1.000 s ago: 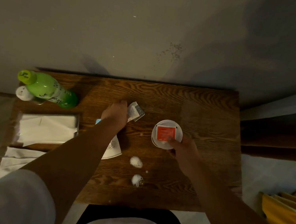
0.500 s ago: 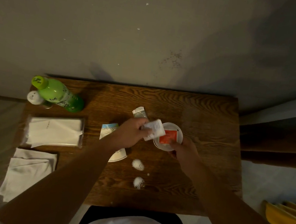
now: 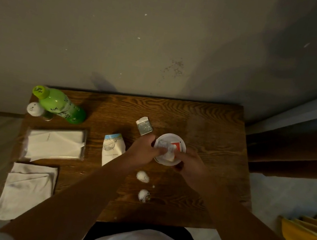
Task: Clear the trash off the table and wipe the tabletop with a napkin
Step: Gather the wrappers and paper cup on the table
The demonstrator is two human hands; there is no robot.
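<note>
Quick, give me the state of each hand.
Left hand: closed, pressing a wrapper into the cup.
Right hand: closed on the cup.

Wrapper pressed into the cup

The left hand [image 3: 142, 152] has come from the silver packet [image 3: 143, 125] over to the white cup [image 3: 169, 149], pushing a crumpled white wrapper [image 3: 166, 152] inside; it now partly covers the red sachet [image 3: 178, 146] there

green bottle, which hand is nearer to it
Left. The left hand is at the white cup's left rim, on the side toward the green bottle. The right hand holds the cup's far side, further from the bottle.
</note>
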